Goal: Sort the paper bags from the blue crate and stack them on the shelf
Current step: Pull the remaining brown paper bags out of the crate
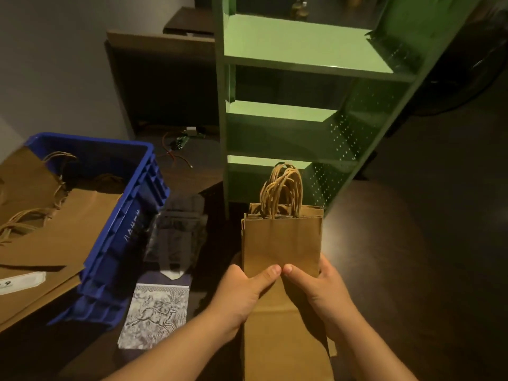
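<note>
A stack of flat brown paper bags (283, 240) with twisted paper handles is held in front of the green shelf (297, 64), handles pointing toward its lowest level. My left hand (242, 292) grips the stack's left edge, thumb on top. My right hand (321, 290) grips the right edge, and both thumbs meet at the stack's middle. The blue crate (129, 215) stands at the left with several larger brown bags (68, 224) lying in it.
A grey-and-white printed bag (156, 314) and a dark folded bag (178, 229) lie on the floor between crate and shelf. A dark wooden desk (159, 78) stands behind, with loose wires (176, 147) on the floor beneath. Dark floor spreads to the right.
</note>
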### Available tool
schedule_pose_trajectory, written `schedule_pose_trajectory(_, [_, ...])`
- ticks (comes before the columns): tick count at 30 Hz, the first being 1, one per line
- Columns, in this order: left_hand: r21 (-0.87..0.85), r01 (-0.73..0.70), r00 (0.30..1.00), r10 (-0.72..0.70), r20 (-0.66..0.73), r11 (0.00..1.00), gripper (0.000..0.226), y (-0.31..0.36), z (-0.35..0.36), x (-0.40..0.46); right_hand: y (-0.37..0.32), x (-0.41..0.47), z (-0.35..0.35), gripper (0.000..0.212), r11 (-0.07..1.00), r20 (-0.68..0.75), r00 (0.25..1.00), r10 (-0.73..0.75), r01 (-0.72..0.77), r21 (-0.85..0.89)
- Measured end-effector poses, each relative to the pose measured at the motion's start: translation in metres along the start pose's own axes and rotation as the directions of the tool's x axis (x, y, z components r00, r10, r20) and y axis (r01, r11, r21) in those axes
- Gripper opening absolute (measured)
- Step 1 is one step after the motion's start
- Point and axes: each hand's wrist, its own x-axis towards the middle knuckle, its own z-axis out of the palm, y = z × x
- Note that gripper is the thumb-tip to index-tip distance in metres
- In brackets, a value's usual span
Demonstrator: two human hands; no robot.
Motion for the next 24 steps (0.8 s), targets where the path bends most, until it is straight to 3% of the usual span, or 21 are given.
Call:
schedule_pose_trajectory(5, [-0.093,0.035,0.994,-0.045,-0.102,0.995,0.071,-0.015,-0.007,-0.001,0.025,0.017,0.011,0.054,0.999,0.081,0.995,0.049,-0.049,-0.008])
schedule_pose_trajectory(11, [-0.158,-0.034,0.988,0.010,-0.151,0.987,0.043,-0.016,-0.011,0.004,0.035,0.033,0.019,0.054,0.996,0.162,0.983,0.081,-0.084,0.010])
schedule_pose_trajectory(18, [-0.065,-0.010,1.000,0.010,-0.012,0.998,0.063,-0.007,0.022,0.013,0.035,0.033,-0.023,0.060,0.994,0.085,0.993,0.086,-0.091,0.054])
schedule_pose_trajectory(22, [0.004,-0.044,0.997,0.044,0.057,0.999,0.068,0.000,0.055,0.020,0.037,0.025,-0.057,0.045,0.983,0.013,0.994,0.112,-0.113,0.146])
schedule_pose_trajectory(24, [0.015,-0.064,0.996,0.063,0.069,0.998,0.083,0.000,0.069,0.023,0.036,0.020,-0.069,0.038,0.972,0.002,0.993,0.120,-0.118,0.202])
